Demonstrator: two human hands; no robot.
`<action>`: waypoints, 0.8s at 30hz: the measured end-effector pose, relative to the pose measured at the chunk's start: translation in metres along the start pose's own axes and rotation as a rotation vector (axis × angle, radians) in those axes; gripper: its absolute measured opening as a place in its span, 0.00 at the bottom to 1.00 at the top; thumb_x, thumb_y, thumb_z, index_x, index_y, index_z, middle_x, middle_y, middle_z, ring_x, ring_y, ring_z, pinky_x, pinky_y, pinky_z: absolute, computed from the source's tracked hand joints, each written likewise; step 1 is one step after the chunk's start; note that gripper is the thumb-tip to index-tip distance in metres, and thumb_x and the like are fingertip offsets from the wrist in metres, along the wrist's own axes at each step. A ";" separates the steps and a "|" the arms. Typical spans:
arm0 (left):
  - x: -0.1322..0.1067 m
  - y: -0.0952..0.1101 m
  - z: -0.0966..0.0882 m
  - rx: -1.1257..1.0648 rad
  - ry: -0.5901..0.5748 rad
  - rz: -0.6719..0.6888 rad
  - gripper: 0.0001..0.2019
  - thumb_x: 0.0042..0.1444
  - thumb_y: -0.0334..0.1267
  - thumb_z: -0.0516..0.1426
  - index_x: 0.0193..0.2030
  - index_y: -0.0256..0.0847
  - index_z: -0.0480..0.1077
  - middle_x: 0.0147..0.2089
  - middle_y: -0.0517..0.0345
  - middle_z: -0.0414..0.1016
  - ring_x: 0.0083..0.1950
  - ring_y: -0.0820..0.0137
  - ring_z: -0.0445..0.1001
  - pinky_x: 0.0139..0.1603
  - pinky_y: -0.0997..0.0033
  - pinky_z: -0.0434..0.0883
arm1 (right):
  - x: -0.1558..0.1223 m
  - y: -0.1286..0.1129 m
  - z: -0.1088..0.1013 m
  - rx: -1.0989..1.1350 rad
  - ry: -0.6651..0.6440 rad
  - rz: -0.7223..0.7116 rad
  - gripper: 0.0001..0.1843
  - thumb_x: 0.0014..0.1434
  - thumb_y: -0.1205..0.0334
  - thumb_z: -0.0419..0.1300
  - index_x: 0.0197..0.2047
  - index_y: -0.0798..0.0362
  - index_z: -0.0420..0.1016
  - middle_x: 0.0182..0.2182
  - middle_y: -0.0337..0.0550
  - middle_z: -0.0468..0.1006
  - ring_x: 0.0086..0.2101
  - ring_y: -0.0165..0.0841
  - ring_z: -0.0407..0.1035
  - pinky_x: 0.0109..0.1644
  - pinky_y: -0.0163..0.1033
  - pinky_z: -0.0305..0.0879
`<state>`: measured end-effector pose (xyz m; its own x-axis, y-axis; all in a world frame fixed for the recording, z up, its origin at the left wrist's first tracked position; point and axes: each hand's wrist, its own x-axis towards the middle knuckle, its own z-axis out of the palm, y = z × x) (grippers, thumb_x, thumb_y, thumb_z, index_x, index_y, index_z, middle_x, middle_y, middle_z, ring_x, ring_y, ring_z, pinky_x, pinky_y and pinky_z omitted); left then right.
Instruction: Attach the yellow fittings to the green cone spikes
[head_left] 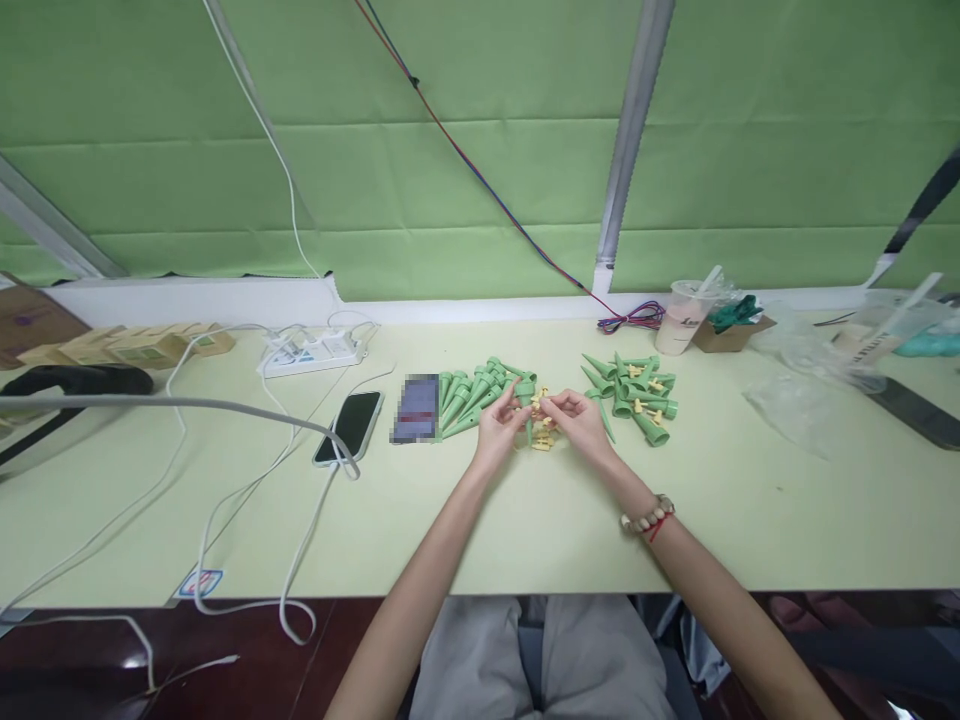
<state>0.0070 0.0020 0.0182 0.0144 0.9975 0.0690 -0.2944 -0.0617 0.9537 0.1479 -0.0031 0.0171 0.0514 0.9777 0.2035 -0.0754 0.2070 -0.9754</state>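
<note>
1. Green spike [527, 388], tapered, smooth, plastic-looking, sits between the hands; the left hand's grip [501, 425] is closed on it.
2. Right hand [581, 420] pinches by small, knobbly yellow pieces [543, 440]; can't tell if it's holding one.
3. Right-side pile [660, 407]: yellow showing, apparently done.
4. Left-side cluster [472, 395]: no yellow visible, seemingly left, on the pale surface [825, 520].

Green backdrop [517, 60], pale table [750, 540], dark floor [251, 685]
</note>
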 end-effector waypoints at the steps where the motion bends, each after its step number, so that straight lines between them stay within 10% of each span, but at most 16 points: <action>1: 0.001 0.000 0.000 -0.006 0.028 -0.028 0.28 0.40 0.35 0.68 0.51 0.40 0.74 0.32 0.62 0.67 0.25 0.81 0.65 0.26 0.79 0.65 | 0.000 0.001 -0.002 -0.104 -0.006 -0.086 0.20 0.47 0.42 0.65 0.26 0.52 0.71 0.28 0.44 0.79 0.29 0.35 0.74 0.29 0.37 0.68; 7: 0.000 0.006 -0.003 0.009 -0.012 -0.105 0.23 0.41 0.36 0.68 0.47 0.37 0.75 0.32 0.60 0.67 0.25 0.79 0.68 0.22 0.80 0.60 | 0.000 0.005 -0.012 -0.732 -0.088 -0.538 0.10 0.62 0.55 0.55 0.40 0.51 0.74 0.36 0.49 0.78 0.39 0.39 0.71 0.43 0.43 0.66; 12: -0.004 0.012 -0.004 0.030 -0.129 -0.080 0.15 0.39 0.35 0.68 0.36 0.35 0.75 0.24 0.64 0.60 0.24 0.79 0.62 0.21 0.81 0.59 | 0.001 0.005 -0.009 -1.008 -0.126 -0.648 0.13 0.65 0.63 0.48 0.35 0.52 0.73 0.32 0.48 0.74 0.37 0.38 0.68 0.42 0.41 0.64; 24: -0.006 0.018 -0.007 0.140 -0.215 -0.040 0.27 0.41 0.36 0.67 0.52 0.43 0.74 0.26 0.64 0.62 0.26 0.78 0.60 0.28 0.78 0.61 | -0.013 -0.004 0.006 -0.413 -0.110 -0.221 0.26 0.64 0.44 0.43 0.19 0.49 0.52 0.15 0.35 0.57 0.19 0.29 0.53 0.25 0.36 0.51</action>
<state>-0.0045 -0.0046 0.0326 0.2306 0.9700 0.0773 -0.1548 -0.0419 0.9871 0.1419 -0.0165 0.0189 -0.0857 0.9143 0.3959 0.3280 0.4011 -0.8553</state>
